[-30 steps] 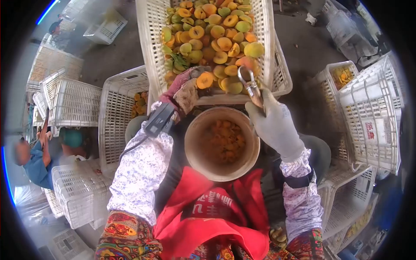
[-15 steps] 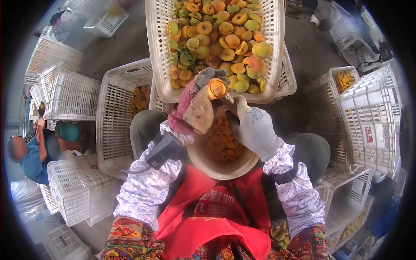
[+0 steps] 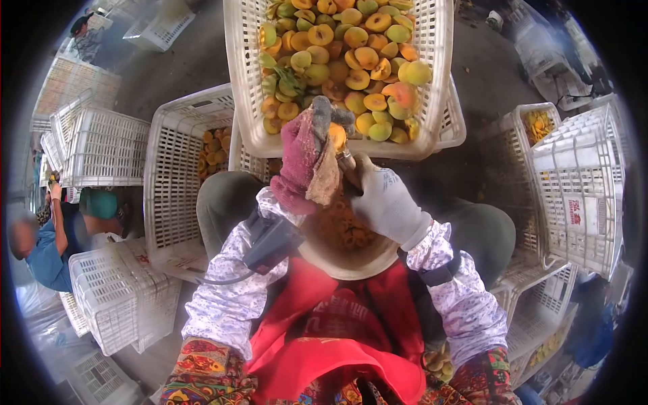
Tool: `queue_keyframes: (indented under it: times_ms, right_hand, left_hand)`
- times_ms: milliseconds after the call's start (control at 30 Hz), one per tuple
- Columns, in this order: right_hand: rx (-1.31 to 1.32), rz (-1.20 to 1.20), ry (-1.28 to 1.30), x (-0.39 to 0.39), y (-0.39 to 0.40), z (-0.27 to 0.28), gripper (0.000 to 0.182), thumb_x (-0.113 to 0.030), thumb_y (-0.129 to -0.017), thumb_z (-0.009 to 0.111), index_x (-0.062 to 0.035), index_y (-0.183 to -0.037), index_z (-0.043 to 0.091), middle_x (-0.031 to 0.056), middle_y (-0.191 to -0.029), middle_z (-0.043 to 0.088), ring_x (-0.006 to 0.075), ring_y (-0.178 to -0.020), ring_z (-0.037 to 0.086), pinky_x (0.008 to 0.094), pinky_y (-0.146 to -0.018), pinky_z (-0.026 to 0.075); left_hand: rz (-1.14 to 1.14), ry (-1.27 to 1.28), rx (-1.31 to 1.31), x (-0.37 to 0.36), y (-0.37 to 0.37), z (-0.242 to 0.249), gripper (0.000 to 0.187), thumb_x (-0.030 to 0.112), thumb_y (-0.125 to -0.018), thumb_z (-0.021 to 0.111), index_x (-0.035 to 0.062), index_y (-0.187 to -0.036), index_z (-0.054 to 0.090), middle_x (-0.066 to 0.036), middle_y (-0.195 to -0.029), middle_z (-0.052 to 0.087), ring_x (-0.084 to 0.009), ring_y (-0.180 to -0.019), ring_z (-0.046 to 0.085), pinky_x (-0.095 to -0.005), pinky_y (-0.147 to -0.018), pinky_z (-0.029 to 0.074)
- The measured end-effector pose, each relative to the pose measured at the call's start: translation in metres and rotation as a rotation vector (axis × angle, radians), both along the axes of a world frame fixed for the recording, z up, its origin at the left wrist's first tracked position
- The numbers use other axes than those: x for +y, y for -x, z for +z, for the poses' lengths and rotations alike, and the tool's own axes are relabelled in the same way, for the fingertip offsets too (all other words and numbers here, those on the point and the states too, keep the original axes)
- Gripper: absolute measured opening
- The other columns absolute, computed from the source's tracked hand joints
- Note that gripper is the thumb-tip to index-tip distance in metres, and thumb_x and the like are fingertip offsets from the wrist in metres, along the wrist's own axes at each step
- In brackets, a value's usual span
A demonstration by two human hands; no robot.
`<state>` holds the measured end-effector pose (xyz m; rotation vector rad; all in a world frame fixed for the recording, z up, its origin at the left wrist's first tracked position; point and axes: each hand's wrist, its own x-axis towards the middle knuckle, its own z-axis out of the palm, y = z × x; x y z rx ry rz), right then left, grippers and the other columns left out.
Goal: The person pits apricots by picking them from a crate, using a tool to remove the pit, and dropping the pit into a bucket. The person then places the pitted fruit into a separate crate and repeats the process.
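1. Left hand (image 3: 305, 162), in a pink glove with a tan patch: from where I stand, its fingers are closed about a stone-fruit half (image 3: 337, 137), raised in front of the middle of the white crate's (image 3: 435, 88) near edge.
2. Right hand (image 3: 391, 206), in a pale grey glove: wrapped around the handle of a hand tool (image 3: 347, 164), whose far end reaches the fruit. I cannot tell how deep it sits.
3. Bucket (image 3: 347, 273): below both hands, its far rim hidden by them; orange fruit pieces (image 3: 354, 234) lie inside.
4. Supply: more fruit halves (image 3: 358, 57) fill the crate to its near edge, with leaves (image 3: 289, 81) near its left wall.
5. Good practice, in my judgement: grip the half firmly without crushing it; turn the tool by the wrist in short strokes; keep the left fingertips behind the tool's path; hold both over the bucket.
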<state>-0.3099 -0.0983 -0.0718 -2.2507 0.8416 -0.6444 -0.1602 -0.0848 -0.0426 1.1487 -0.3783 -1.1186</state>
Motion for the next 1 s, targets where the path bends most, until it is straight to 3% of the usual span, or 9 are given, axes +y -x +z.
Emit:
queue_keyframes:
  times_ms: [100,300,500,567,667,767,800,867,1000]
  right_hand:
    - [0.036,0.077,-0.186,-0.003,0.001,0.021,0.04,-0.015,-0.077,0.061,0.0045,-0.109,0.048,0.0213,-0.071,0.06,0.0387,-0.071,0.061,0.0441,-0.063,0.048]
    - [-0.034,0.04,-0.259,-0.004,0.0,0.024,0.024,-0.007,-0.08,0.057,0.0026,-0.101,0.05,0.0267,-0.084,0.058,0.045,-0.084,0.056,0.0457,-0.069,0.044]
    - [-0.174,0.13,-0.281,0.0,0.002,0.04,0.023,-0.014,-0.082,0.058,0.0017,-0.098,0.052,0.023,-0.068,0.059,0.0399,-0.067,0.059,0.0431,-0.06,0.047]
    - [-0.032,0.151,-1.14,-0.004,0.008,0.062,0.016,-0.014,-0.084,0.056,-0.0005,-0.093,0.054,0.0174,-0.063,0.059,0.0317,-0.058,0.06,0.0379,-0.053,0.047]
    - [0.035,0.238,-1.259,-0.012,0.013,0.061,0.014,-0.015,-0.088,0.052,-0.0018,-0.092,0.055,0.0084,-0.061,0.057,0.0194,-0.048,0.056,0.0307,-0.045,0.045]
    - [-0.265,0.214,-0.427,0.0,0.006,0.013,0.015,-0.016,-0.09,0.049,-0.0022,-0.091,0.055,0.003,-0.06,0.054,0.0099,-0.042,0.05,0.0245,-0.04,0.041]
    - [-0.266,0.215,-0.427,-0.001,0.007,0.026,0.015,-0.016,-0.09,0.049,-0.0022,-0.091,0.055,0.003,-0.06,0.054,0.0099,-0.042,0.05,0.0245,-0.04,0.041]
    - [-0.044,0.232,-1.261,-0.004,0.015,0.062,0.017,-0.018,-0.091,0.05,-0.0018,-0.091,0.055,0.0034,-0.06,0.054,0.0119,-0.043,0.051,0.0257,-0.041,0.042]
    - [-0.049,0.464,-1.556,-0.013,0.019,0.046,0.016,-0.018,-0.091,0.051,-0.0026,-0.092,0.055,0.0031,-0.062,0.054,0.0121,-0.047,0.053,0.0255,-0.041,0.043]
  left_hand:
    - [-0.223,0.066,-0.19,0.0,-0.009,0.012,0.045,0.042,-0.095,0.051,-0.0014,-0.092,0.063,-0.008,-0.076,0.06,-0.0151,-0.062,0.058,-0.027,-0.056,0.048]
    - [-0.045,0.118,0.111,-0.001,0.002,0.008,0.043,0.045,-0.095,0.049,0.0032,-0.093,0.06,-0.009,-0.076,0.061,-0.0202,-0.063,0.06,-0.0316,-0.053,0.051]
    - [-0.153,0.139,0.033,0.011,0.003,0.015,0.041,0.044,-0.095,0.049,0.0049,-0.09,0.059,-0.008,-0.075,0.06,-0.0216,-0.063,0.06,-0.034,-0.054,0.051]
    - [-0.157,0.142,0.05,0.01,0.004,0.015,0.04,0.044,-0.095,0.049,0.0055,-0.089,0.059,-0.008,-0.075,0.06,-0.0221,-0.063,0.06,-0.0348,-0.054,0.051]
    - [-0.1,0.064,0.228,0.01,0.0,0.003,0.039,0.044,-0.095,0.049,0.0079,-0.082,0.058,-0.007,-0.073,0.06,-0.0244,-0.063,0.06,-0.0376,-0.056,0.05]
    - [-0.101,0.043,-0.066,0.007,-0.003,-0.01,0.039,0.043,-0.095,0.05,0.007,-0.082,0.06,-0.009,-0.072,0.061,-0.0233,-0.063,0.061,-0.0354,-0.056,0.05]
    - [-0.094,0.066,-0.05,0.006,0.0,-0.011,0.04,0.043,-0.095,0.05,0.0067,-0.083,0.06,-0.009,-0.072,0.061,-0.0233,-0.063,0.061,-0.0353,-0.056,0.05]
    - [-0.153,0.129,0.027,0.008,0.005,-0.001,0.04,0.043,-0.095,0.05,0.0062,-0.083,0.06,-0.01,-0.072,0.061,-0.0233,-0.062,0.061,-0.0351,-0.056,0.05]
    - [-0.251,0.172,0.049,0.006,0.003,0.01,0.04,0.043,-0.095,0.05,0.0053,-0.085,0.06,-0.01,-0.073,0.062,-0.0232,-0.062,0.061,-0.0348,-0.057,0.05]
